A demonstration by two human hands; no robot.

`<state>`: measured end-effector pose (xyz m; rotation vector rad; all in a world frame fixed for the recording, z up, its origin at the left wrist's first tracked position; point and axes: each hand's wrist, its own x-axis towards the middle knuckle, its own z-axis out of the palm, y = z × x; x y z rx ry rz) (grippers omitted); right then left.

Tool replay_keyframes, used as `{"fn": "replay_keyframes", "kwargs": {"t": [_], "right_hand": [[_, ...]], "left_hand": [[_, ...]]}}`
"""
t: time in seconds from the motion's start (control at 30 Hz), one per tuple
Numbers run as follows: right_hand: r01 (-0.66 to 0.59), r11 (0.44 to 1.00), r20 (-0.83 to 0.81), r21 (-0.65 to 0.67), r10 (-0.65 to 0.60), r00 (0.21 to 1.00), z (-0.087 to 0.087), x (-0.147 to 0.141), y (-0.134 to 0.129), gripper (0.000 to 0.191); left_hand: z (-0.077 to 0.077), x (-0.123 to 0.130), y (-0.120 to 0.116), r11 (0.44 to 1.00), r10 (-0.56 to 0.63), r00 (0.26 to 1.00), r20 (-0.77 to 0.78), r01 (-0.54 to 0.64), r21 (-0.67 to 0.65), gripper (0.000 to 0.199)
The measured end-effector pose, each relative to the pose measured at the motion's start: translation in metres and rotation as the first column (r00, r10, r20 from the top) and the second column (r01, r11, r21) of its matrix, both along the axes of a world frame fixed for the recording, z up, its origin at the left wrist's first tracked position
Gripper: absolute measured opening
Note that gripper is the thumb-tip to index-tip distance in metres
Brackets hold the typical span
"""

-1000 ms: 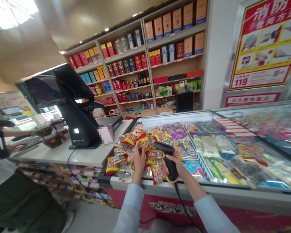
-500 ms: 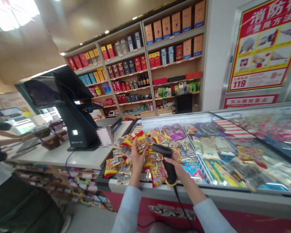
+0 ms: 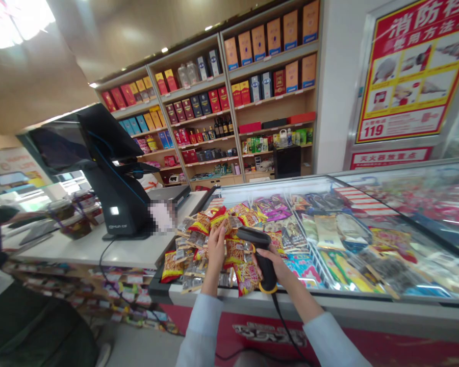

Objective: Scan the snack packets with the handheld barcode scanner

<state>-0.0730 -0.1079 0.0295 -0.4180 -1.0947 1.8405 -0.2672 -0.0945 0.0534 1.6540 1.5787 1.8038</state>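
Note:
My right hand [image 3: 270,260] is wrapped around the handle of a black barcode scanner [image 3: 265,272] with yellow trim. Its head points left over a heap of small snack bags, and its cable hangs down in front. To the left, my left hand [image 3: 215,250] reaches into the heap, fingers together at the lower edge of a red and yellow snack bag [image 3: 219,219]. The fingers partly cover that bag. More yellow and red bags [image 3: 248,278] and dark clear packets on sticks [image 3: 193,283] lie around both hands on the freezer's glass top.
The chest freezer [image 3: 313,300] holds packaged goods under glass. Left of it stand a white counter [image 3: 137,252], a black checkout terminal [image 3: 118,204] and lidded tubs [image 3: 76,224]. A person in a dark skirt [image 3: 34,326] is at far left. Shelves of boxes [image 3: 229,102] line the back.
My left hand's thumb and fingers, earlier apart around a snack bag, are closer together, and that bag sits slightly farther up. The scanner stays in my right hand. The view has shifted slightly.

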Motion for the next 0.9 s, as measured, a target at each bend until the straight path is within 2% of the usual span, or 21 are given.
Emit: {"fn": "replay_keyframes", "kwargs": {"t": [0.17, 0.33, 0.5, 0.6, 0.7, 0.9], "right_hand": [[0.006, 1.000, 0.005, -0.011, -0.006, 1.000, 0.000, -0.001, 0.000, 0.030], [-0.003, 1.000, 0.001, 0.021, 0.003, 1.000, 0.000, -0.001, -0.001, 0.028], [-0.003, 0.999, 0.029, 0.043, 0.002, 1.000, 0.001, -0.001, -0.002, 0.028], [-0.001, 0.999, 0.059, 0.049, -0.002, 0.998, 0.002, -0.001, -0.003, 0.029], [-0.003, 0.998, 0.073, 0.064, -0.001, 0.997, 0.002, -0.002, -0.004, 0.030], [-0.037, 0.995, 0.082, 0.088, 0.029, 0.996, 0.002, -0.002, -0.005, 0.030]], "left_hand": [[-0.002, -0.006, 0.003, 1.000, -0.002, 0.999, 0.034, 0.002, -0.003, 0.037], [0.000, -0.007, -0.001, 0.999, 0.041, 0.998, -0.043, -0.040, 0.031, 0.040], [0.002, -0.007, -0.002, 0.997, -0.016, 0.999, -0.044, 0.019, 0.070, 0.062], [0.000, -0.010, 0.000, 0.998, -0.038, 0.999, -0.029, 0.040, 0.050, 0.069], [0.001, -0.011, 0.002, 0.999, 0.020, 0.997, -0.069, -0.019, 0.026, 0.071], [0.010, -0.006, 0.002, 0.975, 0.215, 0.961, -0.174, -0.220, -0.008, 0.071]]}}
